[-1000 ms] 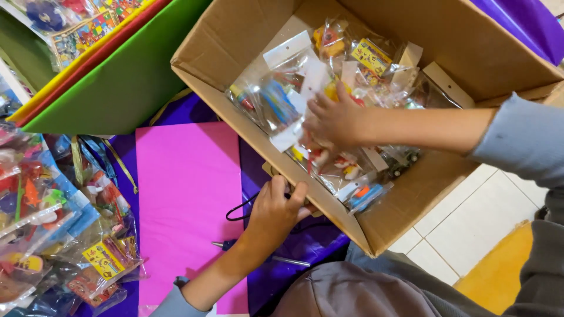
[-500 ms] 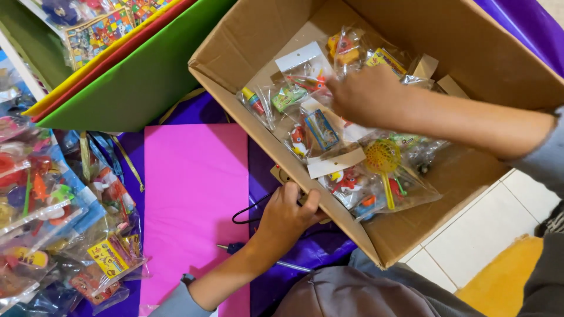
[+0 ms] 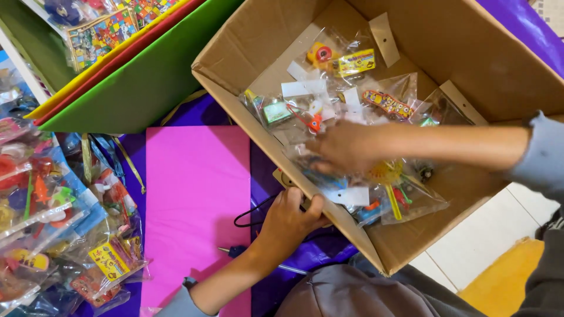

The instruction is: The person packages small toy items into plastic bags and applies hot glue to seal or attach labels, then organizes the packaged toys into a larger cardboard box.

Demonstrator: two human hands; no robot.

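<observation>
A: What does the view show?

B: A look down at a big cardboard box [image 3: 470, 53], open at the top, its bottom strewn with small toys sealed in clear packets [image 3: 329, 100].

A: Where are the hands?

B: The right hand [image 3: 343, 147] reaches in from the right, the arm bare below a grey sleeve [image 3: 543, 155]. It lies on the packets near the box's near wall. The hand is blurred, so I cannot tell whether its fingers are gripping a packet or only pressing on them.

A: And the left?

B: The left hand [image 3: 291, 214] comes up from below, outside the box. Its fingers are curled over the near wall's edge, gripping the cardboard.

A: What lies closest to the right hand?

B: Just beside it, toward the near corner, a packet with a yellow pinwheel toy [image 3: 388, 176] on a stick. Above it, a packet with a red and white figure [image 3: 314, 120].

A: And outside the box?

B: A pink sheet [image 3: 197, 194] lies flat on purple cloth [image 3: 314, 255], left of the box. A black cord [image 3: 252, 214] loops near the left hand. Further left, a heap of more toy packets [image 3: 53, 235]. At top left, a green board [image 3: 135, 76] leans, with red and yellow ones behind it.
</observation>
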